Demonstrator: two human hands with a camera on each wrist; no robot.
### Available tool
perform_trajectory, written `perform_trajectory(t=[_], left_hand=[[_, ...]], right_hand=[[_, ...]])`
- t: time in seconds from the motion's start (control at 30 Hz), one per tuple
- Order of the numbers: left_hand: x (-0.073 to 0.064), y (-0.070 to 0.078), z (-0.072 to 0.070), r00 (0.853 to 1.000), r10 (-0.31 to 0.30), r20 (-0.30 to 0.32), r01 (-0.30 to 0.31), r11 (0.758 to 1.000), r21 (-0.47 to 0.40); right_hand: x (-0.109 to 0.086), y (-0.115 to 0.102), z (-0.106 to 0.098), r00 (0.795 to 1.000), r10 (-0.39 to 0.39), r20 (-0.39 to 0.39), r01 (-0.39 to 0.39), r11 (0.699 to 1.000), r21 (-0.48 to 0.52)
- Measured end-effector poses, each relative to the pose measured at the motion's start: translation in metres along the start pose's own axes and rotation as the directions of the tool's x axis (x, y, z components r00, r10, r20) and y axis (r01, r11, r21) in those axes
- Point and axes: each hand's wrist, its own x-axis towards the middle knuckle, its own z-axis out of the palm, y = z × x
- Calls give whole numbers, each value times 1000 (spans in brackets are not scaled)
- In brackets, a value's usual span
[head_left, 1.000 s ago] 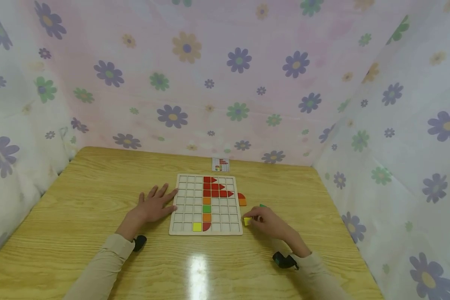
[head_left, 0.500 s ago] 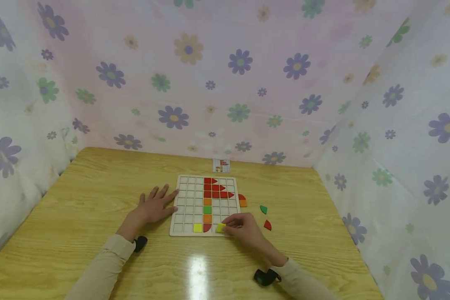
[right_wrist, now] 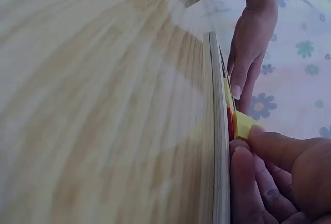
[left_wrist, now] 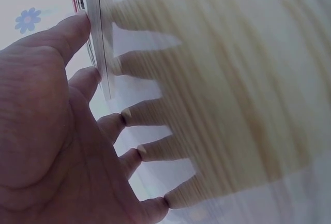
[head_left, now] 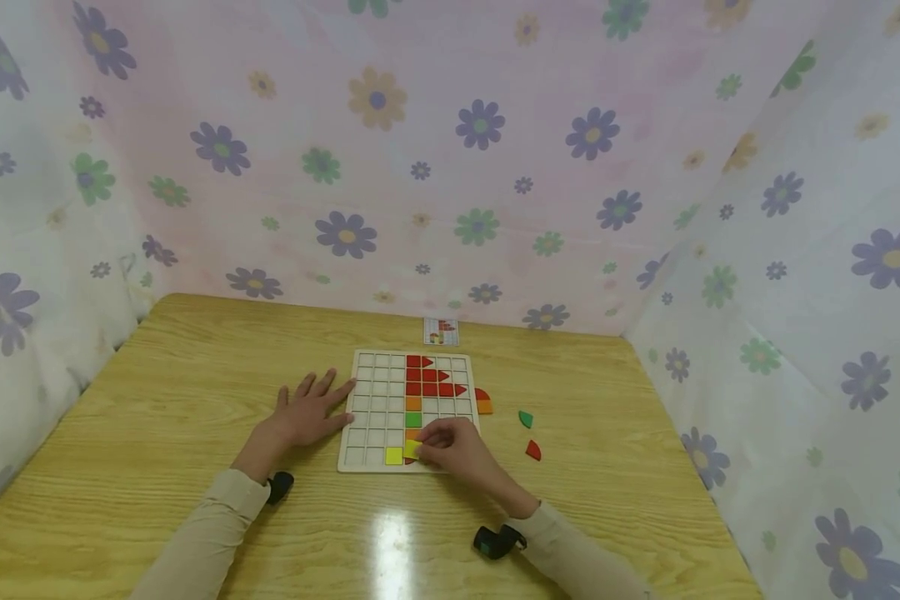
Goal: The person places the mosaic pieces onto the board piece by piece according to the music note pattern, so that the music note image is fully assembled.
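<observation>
My right hand [head_left: 461,454] pinches a yellow square tile [head_left: 411,450] between thumb and fingertips over the bottom rows of a wooden grid board [head_left: 371,417]. In the right wrist view the yellow tile [right_wrist: 246,125] stands tilted, close to the board's surface. It overlaps an orange tile and a red curved tile in the head view. Another yellow square [head_left: 393,456] lies in the bottom row. Above are a green square [head_left: 414,419], an orange square [head_left: 413,403] and rows of red tiles [head_left: 423,389]. My left hand [head_left: 303,417] lies spread, thumb and index fingertip at the board's left edge.
Right of the board lie a green quarter-round tile [head_left: 526,419] and a red quarter-round tile [head_left: 533,451]. Orange and red pieces [head_left: 483,407] sit against its right edge. A pattern card [head_left: 441,332] lies behind the board, near the flowered cloth wall [head_left: 420,275].
My right hand has carried the yellow square from the table at the board's right leftward over the board, uncovering the red and green quarter-round tiles. The left hand has stayed put.
</observation>
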Motion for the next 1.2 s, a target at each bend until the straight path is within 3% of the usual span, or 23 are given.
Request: perform_trajectory(t=[0.4, 0.9, 1.2], left_hand=[[3, -3, 4, 1000, 0, 1, 0, 1000, 2], [3, -3, 5, 1000, -13, -2, 13, 1000, 16], [3, -2, 2, 1000, -14, -1, 14, 1000, 17]], right_hand=[[6, -12, 13, 998, -30, -52, 30, 1000, 1], [15, -22, 21, 994, -47, -97, 34, 991, -130], [19, -22, 21, 991, -71, -109, 58, 992, -115]])
